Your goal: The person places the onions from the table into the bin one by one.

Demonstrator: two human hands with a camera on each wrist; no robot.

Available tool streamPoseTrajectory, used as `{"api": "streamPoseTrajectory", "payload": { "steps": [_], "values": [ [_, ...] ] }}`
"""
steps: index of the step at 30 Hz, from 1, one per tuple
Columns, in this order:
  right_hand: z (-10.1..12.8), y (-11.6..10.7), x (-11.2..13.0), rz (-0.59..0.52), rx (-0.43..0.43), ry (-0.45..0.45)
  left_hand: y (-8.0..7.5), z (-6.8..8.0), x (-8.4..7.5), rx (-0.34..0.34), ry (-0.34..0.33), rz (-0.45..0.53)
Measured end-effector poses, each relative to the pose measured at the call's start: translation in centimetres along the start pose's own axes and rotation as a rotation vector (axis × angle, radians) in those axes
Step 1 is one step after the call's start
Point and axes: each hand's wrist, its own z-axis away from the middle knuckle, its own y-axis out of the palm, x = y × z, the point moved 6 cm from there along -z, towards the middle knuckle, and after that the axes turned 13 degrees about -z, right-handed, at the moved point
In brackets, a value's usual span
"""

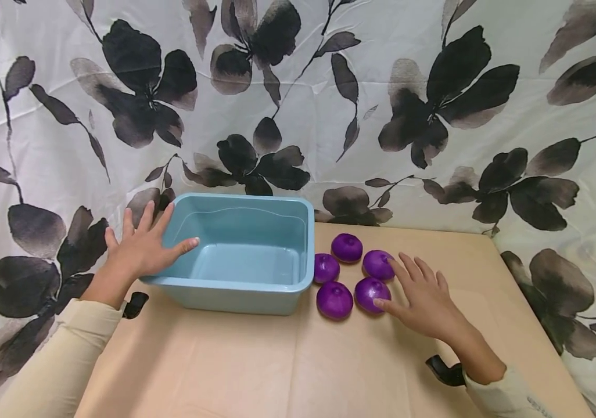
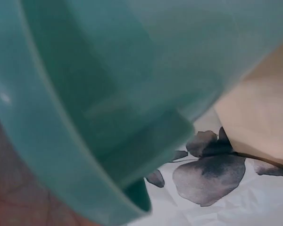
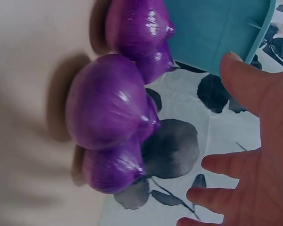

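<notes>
A light-blue plastic bin (image 1: 246,287) stands at the left of the table, with nothing seen inside it. My left hand (image 1: 143,251) rests at its left rim, fingers spread. The left wrist view shows the bin's rim (image 2: 61,127) close up, with part of the palm (image 2: 14,188) beside it. Several shiny purple onions (image 1: 334,301) are grouped at the bin's right side. Over the right-hand ones hovers my right hand (image 1: 426,299), fingers apart and holding nothing. In the right wrist view, a gap separates its fingers from the nearest onion (image 3: 106,101).
The tan table top (image 1: 256,360) stretches in front of the bin and onions and off to the right. A white cloth (image 1: 350,145) with dark flowers hangs behind the table and along both sides.
</notes>
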Motion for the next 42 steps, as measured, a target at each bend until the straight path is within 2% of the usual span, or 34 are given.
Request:
{"api": "streamPoseTrajectory", "payload": {
  "steps": [9,16,19,21,25,31,38,42],
  "values": [
    [0.2,1.3,-1.0,-0.008,-0.001,0.03,0.6,-1.2,1.6,0.075,-0.005,0.047],
    [0.3,2.3,-1.6,-0.007,-0.029,0.036,1.0,-1.9,2.2,0.124,0.047,0.133],
    [0.3,2.8,-1.6,-0.015,-0.046,0.031,1.0,-2.2,2.4,0.134,0.093,0.223],
    [0.3,3.1,-1.6,-0.022,-0.05,0.035,1.1,-2.3,2.8,0.172,0.11,0.313],
    [0.2,3.5,-1.6,-0.036,-0.061,0.037,1.6,-2.6,3.8,0.258,0.105,0.473],
    [0.2,4.1,-1.7,-0.074,-0.082,0.023,2.0,-2.9,5.3,0.298,0.125,0.614],
    [-0.2,5.0,-2.2,-0.19,-0.09,0.052,1.9,-3.6,6.9,0.299,0.063,0.809],
    [-0.2,5.5,-2.6,-0.233,-0.093,0.094,2.1,-3.7,7.0,0.306,0.045,0.867]
  ]
}}
